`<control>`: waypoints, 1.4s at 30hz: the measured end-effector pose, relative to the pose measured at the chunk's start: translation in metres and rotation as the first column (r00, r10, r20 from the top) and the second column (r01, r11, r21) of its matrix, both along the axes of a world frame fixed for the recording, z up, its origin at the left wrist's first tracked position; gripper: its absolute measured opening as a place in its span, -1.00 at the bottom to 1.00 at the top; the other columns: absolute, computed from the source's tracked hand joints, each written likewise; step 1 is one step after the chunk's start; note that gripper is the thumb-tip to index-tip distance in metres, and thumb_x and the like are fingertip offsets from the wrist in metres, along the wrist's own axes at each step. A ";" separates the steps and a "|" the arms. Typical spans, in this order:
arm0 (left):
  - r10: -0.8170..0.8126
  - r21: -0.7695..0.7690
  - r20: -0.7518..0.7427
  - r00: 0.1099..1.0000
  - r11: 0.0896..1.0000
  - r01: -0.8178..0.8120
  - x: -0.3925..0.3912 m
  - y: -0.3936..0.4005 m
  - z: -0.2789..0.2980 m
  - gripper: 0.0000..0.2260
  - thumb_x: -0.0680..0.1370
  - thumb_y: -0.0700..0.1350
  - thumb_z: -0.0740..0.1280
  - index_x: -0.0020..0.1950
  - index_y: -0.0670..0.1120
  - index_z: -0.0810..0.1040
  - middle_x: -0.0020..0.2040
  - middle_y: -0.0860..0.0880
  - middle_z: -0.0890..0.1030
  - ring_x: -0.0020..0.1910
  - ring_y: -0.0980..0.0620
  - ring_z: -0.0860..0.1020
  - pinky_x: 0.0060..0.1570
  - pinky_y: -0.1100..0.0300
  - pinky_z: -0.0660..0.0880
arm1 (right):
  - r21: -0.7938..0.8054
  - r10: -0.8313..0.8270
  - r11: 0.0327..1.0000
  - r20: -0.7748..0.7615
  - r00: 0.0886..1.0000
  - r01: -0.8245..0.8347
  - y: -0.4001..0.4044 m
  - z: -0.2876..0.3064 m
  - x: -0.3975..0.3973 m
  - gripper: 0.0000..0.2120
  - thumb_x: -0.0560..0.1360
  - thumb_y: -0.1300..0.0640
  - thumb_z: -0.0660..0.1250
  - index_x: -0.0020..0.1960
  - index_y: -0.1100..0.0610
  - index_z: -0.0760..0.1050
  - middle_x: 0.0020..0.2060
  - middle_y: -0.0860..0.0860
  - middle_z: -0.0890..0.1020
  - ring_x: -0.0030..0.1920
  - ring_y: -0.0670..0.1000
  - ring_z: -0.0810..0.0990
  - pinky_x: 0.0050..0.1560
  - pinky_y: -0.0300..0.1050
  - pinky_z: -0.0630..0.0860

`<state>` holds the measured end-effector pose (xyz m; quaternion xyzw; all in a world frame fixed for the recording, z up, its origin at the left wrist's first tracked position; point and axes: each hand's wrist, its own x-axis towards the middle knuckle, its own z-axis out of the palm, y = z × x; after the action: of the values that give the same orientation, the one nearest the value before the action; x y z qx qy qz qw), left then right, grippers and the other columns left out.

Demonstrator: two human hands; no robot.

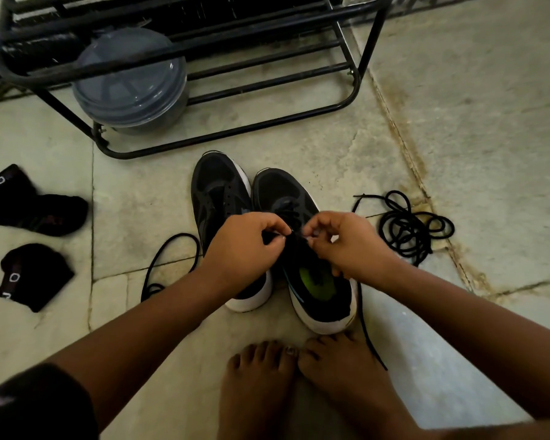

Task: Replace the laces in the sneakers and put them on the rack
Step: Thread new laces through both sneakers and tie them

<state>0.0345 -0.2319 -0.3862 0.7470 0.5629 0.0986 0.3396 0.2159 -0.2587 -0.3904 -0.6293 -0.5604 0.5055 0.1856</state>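
Observation:
Two black sneakers with white soles stand side by side on the stone floor, toes toward the rack. The left sneaker (218, 192) has empty eyelets. Over the tongue of the right sneaker (302, 249), my left hand (245, 249) and my right hand (346, 246) each pinch a black lace with curled fingers. One lace end (367, 331) trails past the right sneaker's heel toward my bare feet. A coiled black lace (410, 227) lies to the right, and another loose lace (169, 258) loops on the floor to the left. The black metal rack (267, 122) stands just beyond the sneakers.
A grey lidded plastic container (131, 81) sits on the rack's lower bars at the left. Two black socks (42, 211) (32, 274) lie on the floor at the far left. My bare feet (299, 382) rest behind the sneakers' heels.

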 end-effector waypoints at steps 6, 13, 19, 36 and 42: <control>0.066 -0.025 0.029 0.997 0.998 -0.065 0.003 0.000 -0.001 -0.94 0.49 -0.12 0.39 -0.08 0.04 0.62 -0.25 0.19 0.59 -0.21 0.25 0.57 -0.15 0.36 0.52 | 0.053 0.134 0.988 0.175 0.975 -0.145 0.015 -0.004 -0.004 -0.83 0.47 0.11 0.39 0.06 -0.02 0.60 -0.36 -0.12 0.54 -0.38 -0.20 0.49 -0.38 -0.44 0.36; 0.009 -0.049 0.026 1.000 0.999 -0.008 -0.002 -0.003 0.001 -0.89 0.51 -0.11 0.37 -0.01 0.02 0.65 -0.16 0.15 0.64 -0.19 0.27 0.56 -0.16 0.53 0.43 | 0.065 0.104 0.992 0.092 0.990 -0.111 0.014 -0.011 -0.008 -0.86 0.45 0.11 0.43 0.00 -0.01 0.65 -0.22 -0.10 0.68 -0.22 -0.20 0.62 -0.13 -0.28 0.56; -0.073 -0.053 -0.003 0.997 0.996 0.072 -0.003 0.001 0.003 -0.79 0.44 0.08 0.41 0.02 0.06 0.66 -0.11 0.15 0.66 -0.14 0.24 0.55 -0.11 0.44 0.43 | 0.044 0.062 0.997 0.058 0.996 -0.065 0.015 -0.010 -0.009 -0.90 0.45 0.19 0.42 -0.10 0.01 0.65 -0.48 -0.17 0.54 -0.47 -0.30 0.50 -0.43 -0.50 0.34; -0.030 -0.095 -0.358 0.933 0.995 -0.004 -0.003 0.004 0.001 -0.18 0.31 0.37 0.36 0.46 0.13 0.14 0.50 0.07 0.16 0.52 0.08 -0.08 0.43 -0.16 -0.20 | -0.113 0.244 0.963 -0.022 0.969 -0.245 0.014 0.015 0.006 -0.87 0.53 0.23 0.31 -0.18 0.08 0.54 -0.43 -0.11 0.47 -0.45 -0.20 0.37 -0.34 -0.34 0.34; -0.046 -0.174 -0.349 0.936 0.985 -0.017 -0.005 0.004 0.000 -0.22 0.33 0.36 0.35 0.47 0.17 0.15 0.53 0.09 0.11 0.53 0.10 -0.13 0.42 -0.22 -0.22 | 0.051 -0.014 0.998 -0.289 0.957 0.030 0.020 0.037 0.014 -0.81 0.54 0.26 0.21 -0.22 0.09 0.45 -0.29 -0.02 0.51 -0.16 -0.03 0.51 -0.06 -0.24 0.42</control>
<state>0.0298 -0.2274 -0.3863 0.7241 0.6155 -0.0887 0.2982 0.2301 -0.2386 -0.3537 -0.5497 -0.5337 0.5744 0.2882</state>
